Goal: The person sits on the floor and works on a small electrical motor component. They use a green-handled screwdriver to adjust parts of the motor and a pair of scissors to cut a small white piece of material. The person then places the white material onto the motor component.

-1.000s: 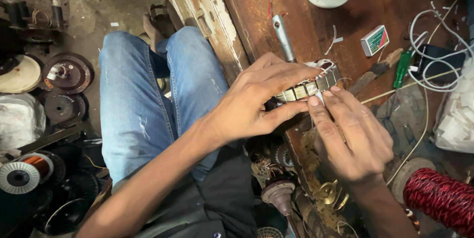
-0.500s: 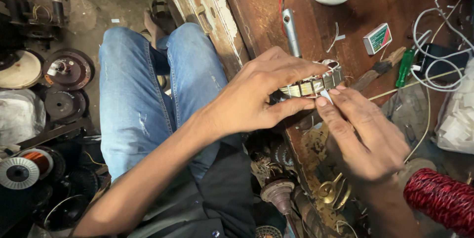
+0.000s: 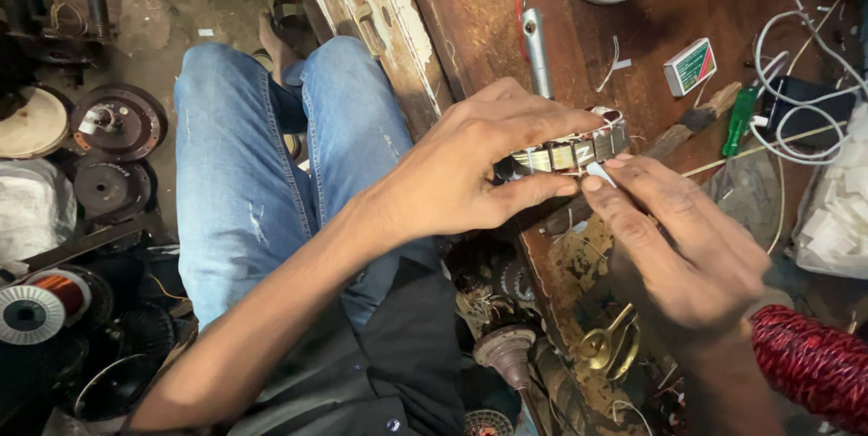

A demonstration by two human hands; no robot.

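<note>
Left hand [image 3: 470, 169] clamps the motor core [image 3: 574, 151] in a full grip at the desk [image 3: 479, 20] edge. Right hand [image 3: 678, 246] pinches a white paper slip [image 3: 601, 174] at the core's five o'clock side, not yet seated. Judged midway: windings partly visible. Metal tube [image 3: 536, 47] at eleven o'clock, white cable [image 3: 796, 119] at three; nothing obstructs.

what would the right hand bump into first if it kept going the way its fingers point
The right hand points up and left, its fingers pinching a small white slip right at the metal motor core held by the left hand. It would most likely meet that core first.
</note>
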